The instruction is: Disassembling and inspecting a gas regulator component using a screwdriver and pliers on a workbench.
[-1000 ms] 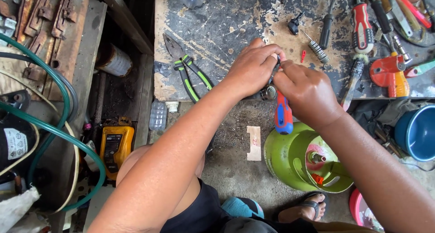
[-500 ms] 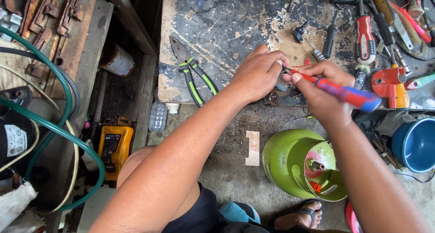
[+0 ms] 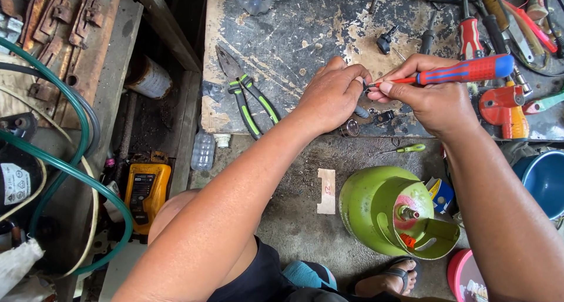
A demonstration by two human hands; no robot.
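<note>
The right hand (image 3: 435, 99) pinches a screwdriver with a red-and-blue plastic handle and thin red shaft (image 3: 464, 71) between thumb and fingertips, the handle lying across the knuckles, pointing away to the right. Its tip meets a small dark part — mostly hidden — pinched in the curled fingers of the left hand (image 3: 329, 96), just above the worn, paint-flaked workbench (image 3: 282, 37). Green-handled pliers (image 3: 247, 93) lie left of those fingers.

Bright, even daylight, no glare. Soft shadows under both forearms; dark gap in upper left of the frame beside the workbench (image 3: 305, 37). Sharp mid-frame; slight wide-angle stretch at the edges, forearms soft at bottom.
</note>
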